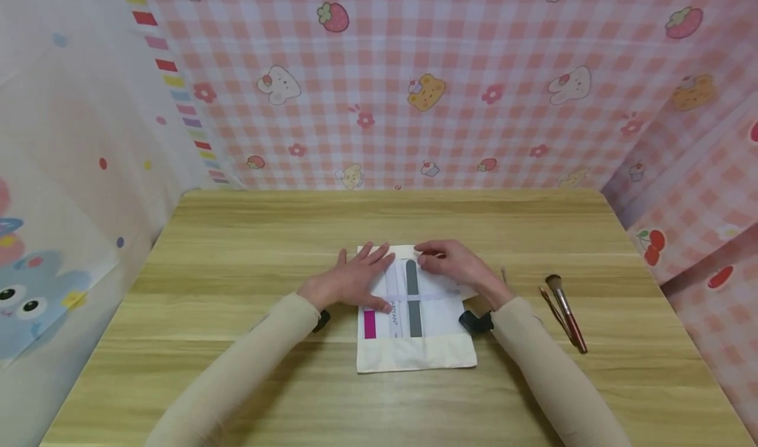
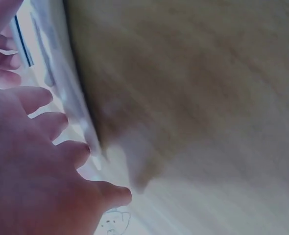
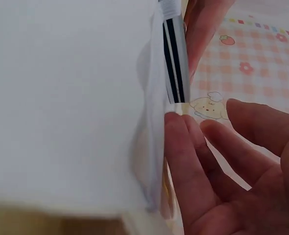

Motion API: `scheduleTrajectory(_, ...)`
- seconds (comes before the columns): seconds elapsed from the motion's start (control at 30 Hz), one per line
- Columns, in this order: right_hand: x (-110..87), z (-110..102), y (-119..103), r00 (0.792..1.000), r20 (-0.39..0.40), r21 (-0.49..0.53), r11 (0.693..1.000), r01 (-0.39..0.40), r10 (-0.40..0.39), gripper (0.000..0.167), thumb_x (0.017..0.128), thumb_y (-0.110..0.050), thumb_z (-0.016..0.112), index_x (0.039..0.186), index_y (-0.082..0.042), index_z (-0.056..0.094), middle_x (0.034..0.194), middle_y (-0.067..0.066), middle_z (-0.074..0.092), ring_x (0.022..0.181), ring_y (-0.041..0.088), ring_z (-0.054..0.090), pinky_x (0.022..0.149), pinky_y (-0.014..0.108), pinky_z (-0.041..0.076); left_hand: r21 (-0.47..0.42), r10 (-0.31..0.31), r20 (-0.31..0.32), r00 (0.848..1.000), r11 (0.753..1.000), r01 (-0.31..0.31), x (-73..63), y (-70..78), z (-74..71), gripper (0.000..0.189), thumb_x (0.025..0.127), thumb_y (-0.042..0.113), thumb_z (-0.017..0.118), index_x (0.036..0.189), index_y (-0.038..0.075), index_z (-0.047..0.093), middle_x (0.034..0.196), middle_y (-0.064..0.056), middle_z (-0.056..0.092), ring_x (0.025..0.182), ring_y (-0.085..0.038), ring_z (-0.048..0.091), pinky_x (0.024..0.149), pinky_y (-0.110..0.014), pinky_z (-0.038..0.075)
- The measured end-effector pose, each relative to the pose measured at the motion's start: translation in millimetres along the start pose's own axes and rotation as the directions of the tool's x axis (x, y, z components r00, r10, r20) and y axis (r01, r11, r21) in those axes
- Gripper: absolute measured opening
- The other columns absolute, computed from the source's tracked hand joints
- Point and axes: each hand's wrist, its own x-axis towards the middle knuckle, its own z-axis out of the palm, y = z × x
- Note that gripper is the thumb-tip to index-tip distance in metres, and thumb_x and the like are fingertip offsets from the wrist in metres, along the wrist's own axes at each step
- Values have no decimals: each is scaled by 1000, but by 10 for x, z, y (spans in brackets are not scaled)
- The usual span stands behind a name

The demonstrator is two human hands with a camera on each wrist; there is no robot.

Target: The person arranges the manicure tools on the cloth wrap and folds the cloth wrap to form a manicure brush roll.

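Note:
A cream cloth case (image 1: 438,356) lies flat on the table, with slim tools in its pockets. Among these are a grey nail file (image 1: 412,277), a magenta strip (image 1: 370,325) and a pale lettered strip (image 1: 395,322). Fingers spread, my left hand (image 1: 358,281) rests across the case's left half, over the pale and magenta strips. My right hand (image 1: 453,262) is at the case's top right, fingertips close beside the file's upper end. In the right wrist view, the fingers of my right hand (image 3: 232,181) reach along the cloth, the thumb apart from them.
Right of the case, a red-handled makeup brush (image 1: 568,318) and a thinner brush (image 1: 555,312) lie on the wooden table (image 1: 266,381). A thin metal tool (image 1: 505,276) shows partly behind my right wrist. A patterned cloth backdrop (image 1: 385,137) stands behind the table.

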Motion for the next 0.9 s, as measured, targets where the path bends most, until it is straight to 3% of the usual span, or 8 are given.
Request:
scheduleTrajectory(0.2, -147, -106, -24, 998, -65, 83, 997, 2, 3, 43, 106, -24, 59, 144, -3, 59, 134, 17, 66, 112, 32, 66, 89, 45, 57, -12, 57, -78, 995, 998, -58, -44, 0, -14, 95, 91, 59, 72, 165, 17, 28, 174, -4, 9, 160, -33, 1, 119, -71, 4)
scheduleTrajectory(0.43, -452, -313, -49, 983, -180, 54, 997, 52, -41, 40, 107, -22, 57, 141, -1, 61, 132, 18, 67, 115, 34, 66, 93, 43, 56, 44, 189, -218, 958, 982, -184, -81, 148, -4, 61, 98, 43, 71, 149, 13, 56, 161, -10, 44, 154, -34, 28, 120, -64, 22)
scheduleTrajectory(0.73, -854, -627, 67, 960, -281, -47, 999, -1, -12, 38, 106, -28, 62, 133, -1, 66, 125, 16, 71, 112, 30, 67, 87, 25, 52, 128, 342, -256, 904, 939, -319, -89, 322, 114, 45, 102, 36, 68, 138, 9, 66, 144, -7, 60, 143, -29, 47, 118, -59, 31)
scheduleTrajectory(0.9, -971, -703, 192, 948, -317, -129, 990, -46, 3, 38, 106, -27, 62, 130, 2, 67, 123, 20, 70, 110, 36, 68, 88, 38, 56, 152, 383, -232, 894, 922, -356, -83, 388, 183, 46, 102, 35, 68, 139, 8, 65, 143, -6, 60, 138, -22, 51, 118, -57, 32)
